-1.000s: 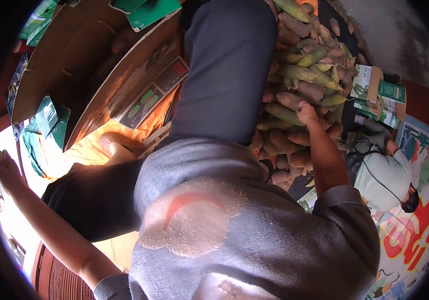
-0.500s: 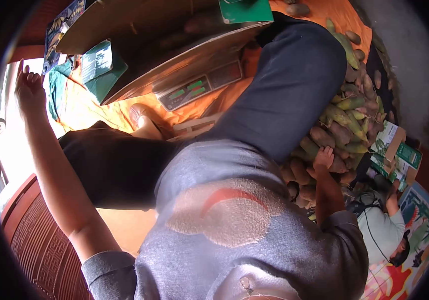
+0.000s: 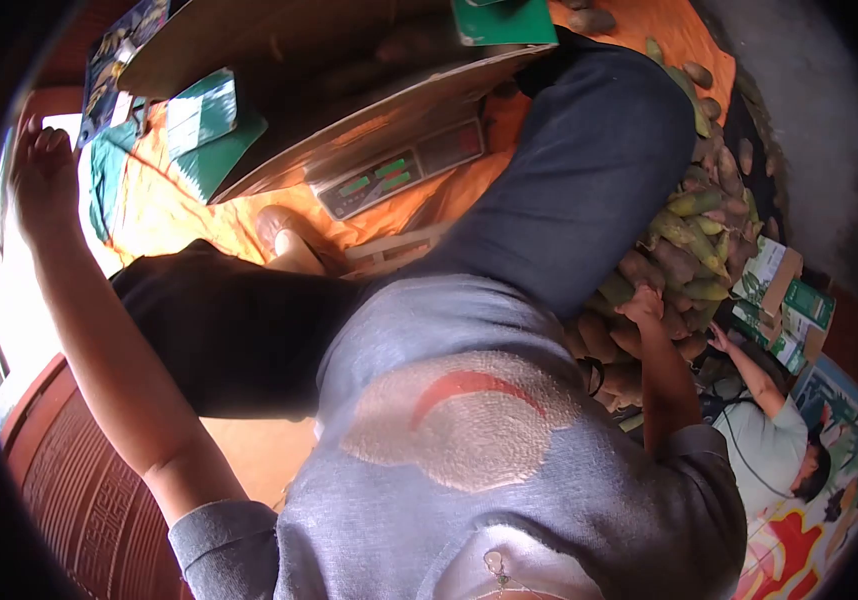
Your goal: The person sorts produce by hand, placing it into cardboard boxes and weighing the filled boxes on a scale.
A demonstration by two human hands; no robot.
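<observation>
My left hand (image 3: 47,180) is raised at the far left against bright light. Its fingers look curled, with nothing visible in them. On the right, my right hand (image 3: 643,304) reaches down into a pile of brown and green elongated tubers (image 3: 689,240) beside my leg. Its fingers are bunched together on the pile; what they grip, if anything, is hidden. A large open cardboard box (image 3: 349,120) with green-printed flaps stands in front of me, with a few dim brown shapes inside. Under its near edge, a digital scale (image 3: 369,188) shows lit green digits.
An orange sheet (image 3: 239,235) covers the floor. To the right, a co-worker in a light shirt (image 3: 761,455) stretches a hand (image 3: 721,340) toward the pile. Small green and white boxes (image 3: 789,305) stand near that person. A reddish-brown ribbed plastic item (image 3: 99,490) is at lower left.
My left hand has moved slightly left, and its raised finger now looks curled. My right hand's fingers have drawn together on the pile. The co-worker's arm has reached toward the tubers.
</observation>
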